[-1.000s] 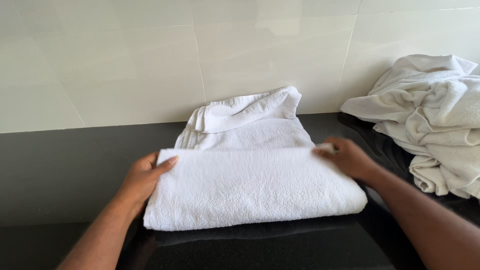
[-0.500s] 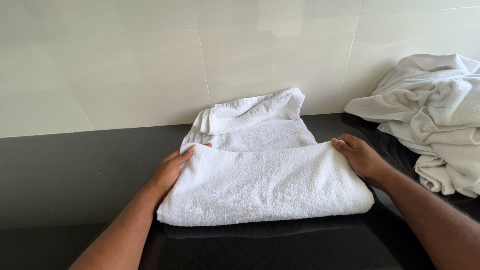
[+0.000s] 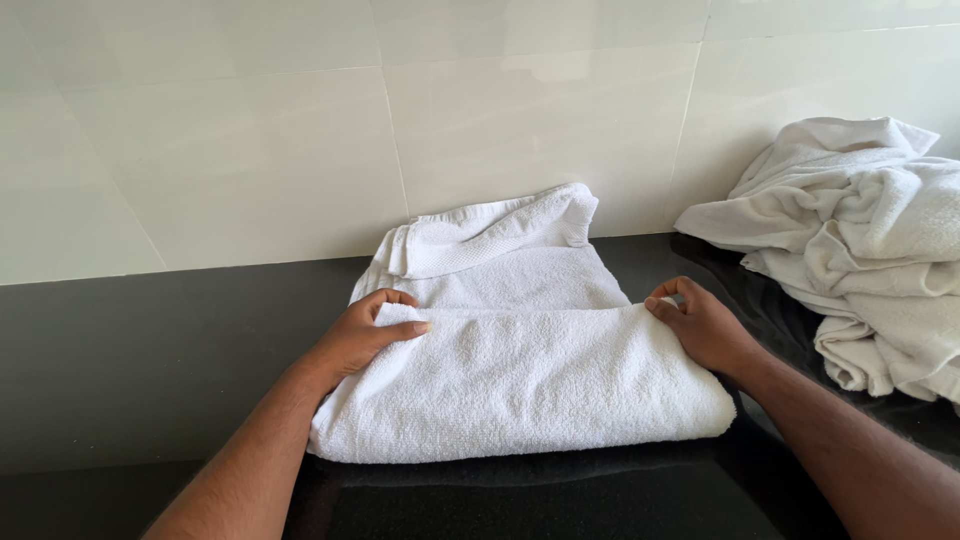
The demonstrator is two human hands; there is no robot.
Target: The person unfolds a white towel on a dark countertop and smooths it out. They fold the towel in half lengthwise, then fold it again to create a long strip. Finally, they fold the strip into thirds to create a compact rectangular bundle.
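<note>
While a folded white towel lies at the black bench centre, its far fold is pinched by the left hand at 9 o'clock, gripped by the right hand at 3 o'clock, crumpled towels heaped at 2 o'clock.

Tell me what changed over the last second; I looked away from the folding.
Both hands slid back along the white towel: the left hand and right hand now grip the ends of its far fold, fingers curled over the edge. The rumpled towel pile and black counter stayed as they were.
</note>
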